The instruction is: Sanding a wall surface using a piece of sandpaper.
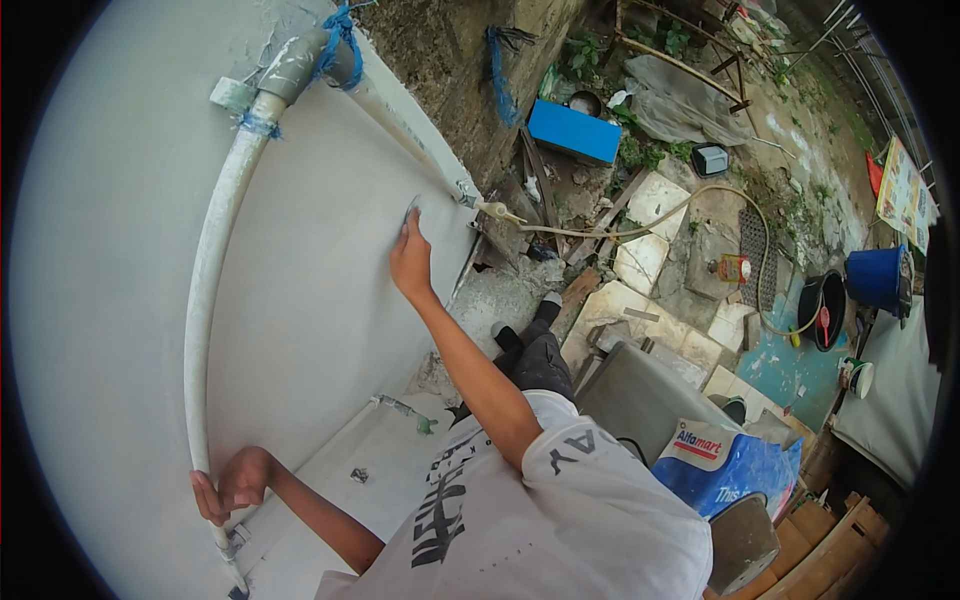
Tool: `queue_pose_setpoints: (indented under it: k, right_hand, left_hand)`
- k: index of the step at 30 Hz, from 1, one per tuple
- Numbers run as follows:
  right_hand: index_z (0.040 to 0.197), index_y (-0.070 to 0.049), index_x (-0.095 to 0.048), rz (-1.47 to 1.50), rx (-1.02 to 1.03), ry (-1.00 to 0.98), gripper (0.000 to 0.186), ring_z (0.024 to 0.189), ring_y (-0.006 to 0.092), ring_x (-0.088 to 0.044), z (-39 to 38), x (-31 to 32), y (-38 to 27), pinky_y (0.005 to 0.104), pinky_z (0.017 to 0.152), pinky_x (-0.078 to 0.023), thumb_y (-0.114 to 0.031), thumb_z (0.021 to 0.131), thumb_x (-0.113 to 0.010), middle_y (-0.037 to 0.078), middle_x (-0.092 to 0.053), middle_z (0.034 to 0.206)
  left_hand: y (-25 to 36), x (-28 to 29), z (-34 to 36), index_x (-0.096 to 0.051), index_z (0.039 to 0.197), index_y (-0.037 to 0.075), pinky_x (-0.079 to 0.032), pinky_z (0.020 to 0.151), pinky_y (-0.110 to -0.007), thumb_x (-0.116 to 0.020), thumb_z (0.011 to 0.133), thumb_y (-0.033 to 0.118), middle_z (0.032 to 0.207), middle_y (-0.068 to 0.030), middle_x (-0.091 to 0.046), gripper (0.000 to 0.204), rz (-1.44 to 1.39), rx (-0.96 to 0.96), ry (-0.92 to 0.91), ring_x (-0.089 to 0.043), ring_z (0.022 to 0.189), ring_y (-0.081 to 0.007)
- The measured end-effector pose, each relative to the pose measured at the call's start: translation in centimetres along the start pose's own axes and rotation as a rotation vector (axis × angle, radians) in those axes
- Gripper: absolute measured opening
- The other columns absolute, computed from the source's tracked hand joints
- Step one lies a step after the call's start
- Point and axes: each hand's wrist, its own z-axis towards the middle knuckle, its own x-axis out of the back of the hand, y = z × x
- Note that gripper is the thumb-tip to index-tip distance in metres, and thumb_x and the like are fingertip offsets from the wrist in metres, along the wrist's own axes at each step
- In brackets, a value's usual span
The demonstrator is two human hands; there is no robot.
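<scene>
White wall (pixel 330 240) fills the left of the scene, and the right hand (pixel 410 262) works at its far right part. That grip is drawn together, index finger leading, pinching a small grey piece (pixel 412 203) against the face; it is too small to tell what it is. For work like this, I would keep the piece flat and the pressure light and even — a tipped edge could score the white finish — with short strokes that overlap. The left hand (pixel 245 480), near and to the left, has its fingers bent over the white pipe (pixel 207 270); whether they close around it, I cannot tell. It is best used for balance only, since leaning hard might strain the grey elbow fitting (pixel 295 65) at the pipe's far end. Just right of the working fingertips sits the hose coupling (pixel 497 212), so strokes should stop short of it. From there the tan hose (pixel 580 233) runs right across the littered ground toward the black bucket (pixel 822 310) — worth keeping clear of the feet (pixel 550 300), which stand close to the wall.
</scene>
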Motion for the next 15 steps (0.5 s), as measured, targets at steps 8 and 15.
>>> queue_pose_setpoints:
  k: [8,15]
  right_hand:
    - [0.143,0.014,-0.034,0.135,-0.252,-0.22,0.046,0.097,0.047,-0.064,0.9,1.3,-2.3,0.0448,0.082,-0.05,-0.003,0.1,-0.039,0.039,-0.062,0.102]
    - [0.144,0.013,-0.034,0.115,-0.001,-0.073,0.046,0.099,0.045,-0.065,0.4,1.9,-3.5,0.0436,0.084,-0.051,-0.003,0.101,-0.038,0.037,-0.059,0.119]
  left_hand:
    - [-0.8,-0.2,0.1,-0.068,0.09,0.001,-0.039,0.087,-0.025,-0.022,0.099,0.037,0.083,-0.0085,-0.068,0.06,0.08,-0.077,-0.017,-0.054,0.085,-0.0155]
    - [-0.4,0.0,0.0,-0.067,0.089,0.001,-0.041,0.087,-0.025,-0.022,0.099,0.037,0.083,-0.0103,-0.067,0.059,0.076,-0.05,0.019,-0.055,0.086,-0.0163]
